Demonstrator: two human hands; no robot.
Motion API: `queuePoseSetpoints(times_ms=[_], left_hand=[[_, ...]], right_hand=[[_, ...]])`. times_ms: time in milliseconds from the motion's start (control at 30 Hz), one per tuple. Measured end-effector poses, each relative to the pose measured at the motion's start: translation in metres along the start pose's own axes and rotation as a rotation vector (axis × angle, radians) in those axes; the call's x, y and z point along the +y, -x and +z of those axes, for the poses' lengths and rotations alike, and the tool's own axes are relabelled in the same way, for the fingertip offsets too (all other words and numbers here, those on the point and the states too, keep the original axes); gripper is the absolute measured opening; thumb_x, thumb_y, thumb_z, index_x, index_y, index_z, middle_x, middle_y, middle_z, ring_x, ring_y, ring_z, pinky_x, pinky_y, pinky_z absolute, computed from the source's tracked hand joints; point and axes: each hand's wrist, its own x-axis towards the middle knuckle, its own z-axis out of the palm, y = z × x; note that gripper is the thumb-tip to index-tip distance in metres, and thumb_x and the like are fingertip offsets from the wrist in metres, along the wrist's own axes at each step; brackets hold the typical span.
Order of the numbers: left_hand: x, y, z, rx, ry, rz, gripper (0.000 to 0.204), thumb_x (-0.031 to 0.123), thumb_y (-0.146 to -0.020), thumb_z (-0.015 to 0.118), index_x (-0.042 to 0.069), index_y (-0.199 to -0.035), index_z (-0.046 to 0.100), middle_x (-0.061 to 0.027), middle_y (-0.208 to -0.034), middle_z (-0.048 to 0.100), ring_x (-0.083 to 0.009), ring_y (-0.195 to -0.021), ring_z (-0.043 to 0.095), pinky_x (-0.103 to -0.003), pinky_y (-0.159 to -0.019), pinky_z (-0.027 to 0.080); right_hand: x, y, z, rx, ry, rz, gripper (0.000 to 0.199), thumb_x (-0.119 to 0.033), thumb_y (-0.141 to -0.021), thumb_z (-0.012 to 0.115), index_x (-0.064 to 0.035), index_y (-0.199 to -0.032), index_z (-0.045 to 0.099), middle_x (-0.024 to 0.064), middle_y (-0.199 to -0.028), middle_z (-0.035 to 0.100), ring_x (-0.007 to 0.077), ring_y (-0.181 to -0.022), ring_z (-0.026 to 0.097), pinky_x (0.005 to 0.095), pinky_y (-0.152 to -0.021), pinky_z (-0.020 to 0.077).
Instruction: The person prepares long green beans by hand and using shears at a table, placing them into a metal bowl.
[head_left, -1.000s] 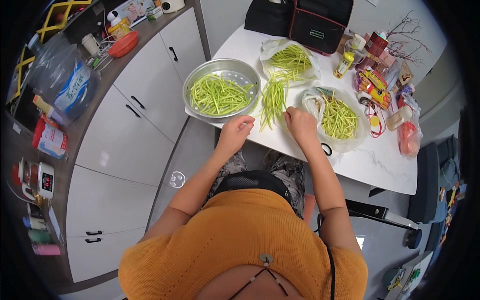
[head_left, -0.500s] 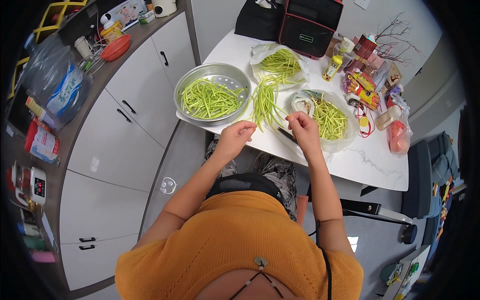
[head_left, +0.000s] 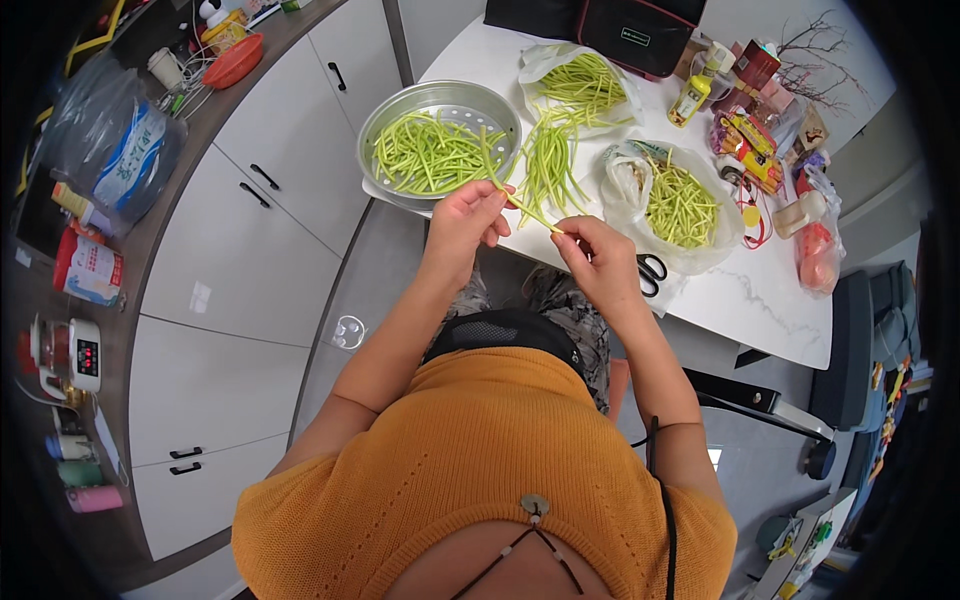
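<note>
My left hand (head_left: 463,228) and my right hand (head_left: 603,262) pinch a long thin green vegetable stem (head_left: 528,211) between them, held over the table's front edge. The stem's far end reaches over the rim of a round metal pan with holes (head_left: 440,90), where a heap of similar stems (head_left: 425,155) lies. Behind my hands, loose stems (head_left: 552,165) spread out from a white plastic bag (head_left: 537,62) holding more. Beside my right hand lie black-handled scissors (head_left: 652,275), their blades hidden. Short green pieces (head_left: 682,208) fill another plastic bag (head_left: 722,245) on the right.
A black and red appliance (head_left: 640,38) stands at the table's back. Along the right are a yellow bottle (head_left: 688,101), food packets (head_left: 745,145), a jar (head_left: 800,214) and a bag with reddish contents (head_left: 818,250). White cabinets (head_left: 240,240) curve along the left.
A stem is now stretched between both hands; my left hand has come up closer to the pan. The scissors' handles have come into sight beside my right hand. The whole view has shifted slightly.
</note>
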Motion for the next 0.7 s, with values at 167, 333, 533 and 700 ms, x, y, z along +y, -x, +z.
queuePoseSetpoints(times_ms=[167, 333, 533, 700], left_hand=[[0.004, 0.001, 0.0, 0.021, 0.046, 0.01, 0.017, 0.016, -0.09, 0.055, 0.002, -0.099, 0.059, -0.0002, -0.072, 0.058, -0.0034, -0.057, 0.051, -0.015, -0.049, 0.038], [0.007, 0.001, -0.002, -0.007, 0.011, 0.024, 0.016, 0.017, -0.089, 0.055, 0.003, -0.097, 0.059, -0.0003, -0.071, 0.057, -0.0042, -0.056, 0.049, -0.015, -0.05, 0.037], [0.003, 0.003, 0.003, -0.049, -0.048, 0.018, 0.015, 0.017, -0.089, 0.056, 0.004, -0.096, 0.06, -0.0002, -0.068, 0.056, -0.0045, -0.055, 0.046, -0.015, -0.05, 0.035], [-0.001, 0.001, 0.0, -0.081, -0.056, 0.01, 0.015, 0.016, -0.088, 0.057, 0.003, -0.095, 0.06, 0.0001, -0.069, 0.056, -0.0042, -0.056, 0.046, -0.016, -0.051, 0.035]], right_hand=[[-0.002, 0.0, -0.005, -0.121, -0.144, 0.125, 0.012, -0.009, -0.08, 0.063, -0.0023, -0.09, 0.062, 0.0026, -0.069, 0.06, 0.0089, -0.054, 0.054, 0.0229, -0.051, 0.0429], [0.008, -0.001, -0.006, -0.222, -0.573, 0.371, 0.015, -0.014, -0.088, 0.057, -0.0015, -0.093, 0.062, -0.0004, -0.072, 0.06, 0.004, -0.054, 0.048, 0.0189, -0.05, 0.0399], [0.004, -0.011, -0.001, -0.384, -0.679, 0.46, 0.02, -0.02, -0.091, 0.052, -0.0033, -0.093, 0.062, 0.0002, -0.074, 0.061, 0.003, -0.054, 0.044, 0.0168, -0.049, 0.0357], [0.004, -0.013, 0.006, -0.428, -0.748, 0.49, 0.019, -0.021, -0.091, 0.054, -0.0033, -0.091, 0.061, -0.0002, -0.073, 0.061, 0.0028, -0.053, 0.042, 0.0167, -0.049, 0.0347]])
